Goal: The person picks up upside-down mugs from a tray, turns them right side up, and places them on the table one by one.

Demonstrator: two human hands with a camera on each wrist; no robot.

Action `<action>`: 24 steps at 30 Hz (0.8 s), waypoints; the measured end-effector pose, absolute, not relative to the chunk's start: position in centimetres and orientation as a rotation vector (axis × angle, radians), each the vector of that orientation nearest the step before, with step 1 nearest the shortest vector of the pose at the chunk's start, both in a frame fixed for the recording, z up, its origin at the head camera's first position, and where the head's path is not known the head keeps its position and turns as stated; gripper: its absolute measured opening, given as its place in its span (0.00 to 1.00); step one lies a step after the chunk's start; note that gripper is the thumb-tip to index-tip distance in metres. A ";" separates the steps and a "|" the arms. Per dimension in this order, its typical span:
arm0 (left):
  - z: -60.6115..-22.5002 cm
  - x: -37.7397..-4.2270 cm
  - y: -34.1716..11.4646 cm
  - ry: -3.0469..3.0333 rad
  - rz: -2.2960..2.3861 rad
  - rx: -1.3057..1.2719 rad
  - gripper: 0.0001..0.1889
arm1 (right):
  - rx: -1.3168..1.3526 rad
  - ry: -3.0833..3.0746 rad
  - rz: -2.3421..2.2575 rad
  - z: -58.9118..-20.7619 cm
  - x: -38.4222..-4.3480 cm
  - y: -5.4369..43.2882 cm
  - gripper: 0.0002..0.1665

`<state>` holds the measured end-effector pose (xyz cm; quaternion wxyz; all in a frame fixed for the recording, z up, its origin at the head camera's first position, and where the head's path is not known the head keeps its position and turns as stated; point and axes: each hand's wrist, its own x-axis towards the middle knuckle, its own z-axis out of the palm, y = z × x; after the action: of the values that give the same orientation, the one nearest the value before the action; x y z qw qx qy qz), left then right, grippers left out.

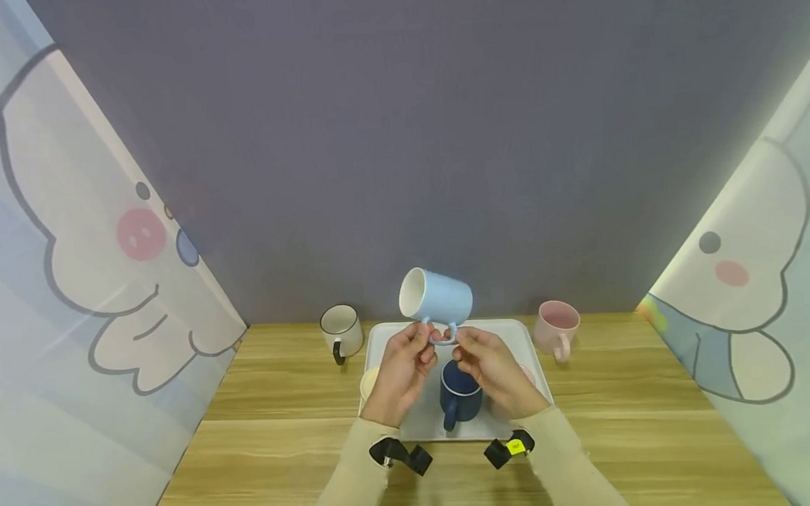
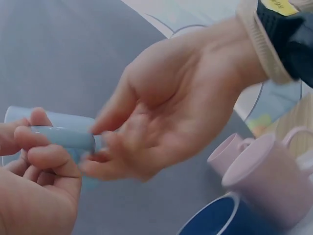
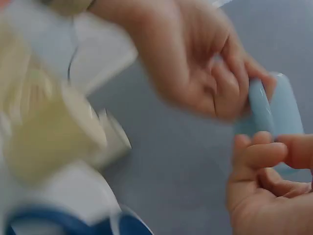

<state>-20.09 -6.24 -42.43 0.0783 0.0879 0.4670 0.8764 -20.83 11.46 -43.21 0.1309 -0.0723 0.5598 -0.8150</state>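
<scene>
A light blue mug (image 1: pixel 447 296) is held in the air on its side, its opening facing left and its handle hanging down. My left hand (image 1: pixel 401 368) pinches the handle near the rim end. At the base end of the same handle, my right hand (image 1: pixel 494 367) pinches with thumb and fingers. Beneath the hands stands a navy mug (image 1: pixel 460 400) on a white tray (image 1: pixel 508 327). A pale yellow mug (image 3: pixel 54 137) on the tray is partly hidden by my left arm. My right hand mostly covers a pink mug (image 2: pixel 274 181) there.
Left of the tray stands a white mug (image 1: pixel 342 328) with a black rim and handle. Another pink mug (image 1: pixel 557 326) is at the tray's right. Both are on the wooden table (image 1: pixel 283 406), near the grey back wall (image 1: pixel 401 134). Cartoon-printed panels flank the sides.
</scene>
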 end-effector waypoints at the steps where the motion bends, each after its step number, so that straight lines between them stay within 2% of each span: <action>1: -42.3 -20.0 -6.5 1.438 2.622 0.276 0.12 | -0.202 1.731 -2.326 -43.1 -20.9 11.9 0.12; 9: -41.9 -18.9 -10.6 1.896 2.593 0.259 0.11 | -0.095 2.323 -2.124 -43.2 -22.0 19.3 0.15; 17: -41.6 -17.6 -15.6 2.161 2.656 0.207 0.11 | -0.045 2.722 -1.488 -47.3 -22.0 24.8 0.15; 24: -41.8 -17.3 -18.9 2.303 2.736 -0.020 0.14 | -0.031 2.857 -1.104 -51.0 -22.1 26.5 0.14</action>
<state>-17.30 -18.92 -41.84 -0.2157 -0.0053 0.6288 0.7471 -22.12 26.49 -51.02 0.0394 -0.0101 0.9320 -0.3601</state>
